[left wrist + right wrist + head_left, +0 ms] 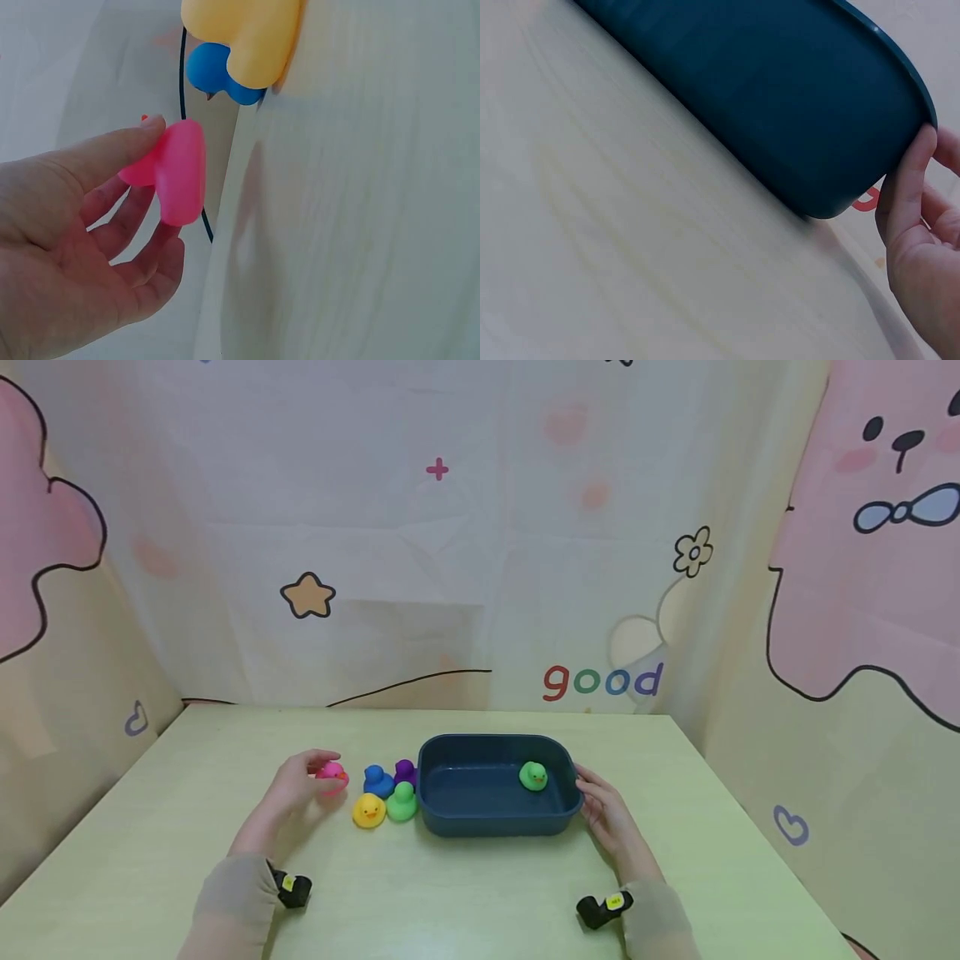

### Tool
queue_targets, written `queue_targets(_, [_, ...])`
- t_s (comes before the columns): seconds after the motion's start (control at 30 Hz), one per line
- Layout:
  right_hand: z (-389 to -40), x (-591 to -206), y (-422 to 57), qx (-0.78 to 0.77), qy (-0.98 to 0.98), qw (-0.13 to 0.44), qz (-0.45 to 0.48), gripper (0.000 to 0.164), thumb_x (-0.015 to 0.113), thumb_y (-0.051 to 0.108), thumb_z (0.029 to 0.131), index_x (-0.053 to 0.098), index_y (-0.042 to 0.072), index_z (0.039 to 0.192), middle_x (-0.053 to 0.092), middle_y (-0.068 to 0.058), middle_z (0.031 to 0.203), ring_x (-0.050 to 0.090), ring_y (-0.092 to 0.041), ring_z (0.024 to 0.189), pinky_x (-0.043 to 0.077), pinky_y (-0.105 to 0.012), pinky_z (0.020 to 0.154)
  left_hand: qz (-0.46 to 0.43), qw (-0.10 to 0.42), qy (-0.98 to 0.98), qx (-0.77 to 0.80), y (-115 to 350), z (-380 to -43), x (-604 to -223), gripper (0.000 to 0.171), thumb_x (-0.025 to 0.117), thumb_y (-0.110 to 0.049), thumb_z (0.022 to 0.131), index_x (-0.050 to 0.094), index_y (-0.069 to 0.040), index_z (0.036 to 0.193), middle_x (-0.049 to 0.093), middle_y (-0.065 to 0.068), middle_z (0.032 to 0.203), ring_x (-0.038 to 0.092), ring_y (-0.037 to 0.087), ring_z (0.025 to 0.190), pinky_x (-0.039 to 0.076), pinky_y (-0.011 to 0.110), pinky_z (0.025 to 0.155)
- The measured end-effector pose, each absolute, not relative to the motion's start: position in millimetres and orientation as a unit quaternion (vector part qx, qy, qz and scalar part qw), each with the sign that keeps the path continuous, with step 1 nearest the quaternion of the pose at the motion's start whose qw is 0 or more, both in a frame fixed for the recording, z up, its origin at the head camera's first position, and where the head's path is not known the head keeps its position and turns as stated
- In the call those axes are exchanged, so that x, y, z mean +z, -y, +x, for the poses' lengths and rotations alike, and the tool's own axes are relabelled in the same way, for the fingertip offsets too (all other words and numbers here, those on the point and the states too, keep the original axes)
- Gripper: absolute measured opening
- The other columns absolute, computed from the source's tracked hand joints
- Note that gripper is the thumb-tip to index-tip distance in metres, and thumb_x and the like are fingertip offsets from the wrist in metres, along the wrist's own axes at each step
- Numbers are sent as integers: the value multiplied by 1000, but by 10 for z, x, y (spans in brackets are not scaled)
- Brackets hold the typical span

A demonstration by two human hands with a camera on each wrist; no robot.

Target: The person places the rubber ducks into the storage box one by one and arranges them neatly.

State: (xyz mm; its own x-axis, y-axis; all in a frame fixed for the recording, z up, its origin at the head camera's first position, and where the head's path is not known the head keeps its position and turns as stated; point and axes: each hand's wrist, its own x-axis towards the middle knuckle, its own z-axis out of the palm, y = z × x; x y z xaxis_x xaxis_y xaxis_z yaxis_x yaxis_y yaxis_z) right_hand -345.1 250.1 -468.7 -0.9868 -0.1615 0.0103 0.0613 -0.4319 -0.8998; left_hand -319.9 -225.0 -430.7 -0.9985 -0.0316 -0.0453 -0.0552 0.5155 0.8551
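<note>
My left hand pinches a pink rubber duck between thumb and fingers, a little above the table. To its right, in the head view, a blue duck, a purple duck, a yellow duck and a green duck stand grouped by the dark blue bin. Inside the bin, toward its right end, sits another green duck. My right hand touches the bin's right end; in the right wrist view its fingers rest against the wall below the rim.
A pale wooden table carries everything. Printed cloth walls enclose it at the back and both sides. Small black cameras are strapped to both wrists.
</note>
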Motion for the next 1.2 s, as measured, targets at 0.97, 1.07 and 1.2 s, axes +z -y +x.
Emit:
queue_targets(0.97, [-3437,-4680,-2518,-845,-529,71,-35,36,44,1,101,72,24,102,69,7,95,66,1,75,53,-11,69,25,43,-888,456,2210,-3169,-4321,51,68,6,83,52,7,131,52,30,133,47,46,123,40,57,106])
queue_targets(1.07, [-3440,-4676,-2511,-844,-530,69,-35,36,43,1,101,71,24,102,69,7,94,65,1,75,53,-12,70,22,44,-888,457,2204,-3164,-4316,52,69,7,82,53,6,131,52,29,134,46,46,124,40,56,106])
queue_targets(1.2, [-3438,-4661,-2497,-841,-537,67,-31,35,43,1,101,70,23,102,68,7,93,64,0,75,52,-12,69,14,45,-883,466,2218,-3172,-4321,57,71,6,81,51,5,134,49,29,137,37,49,130,34,61,109])
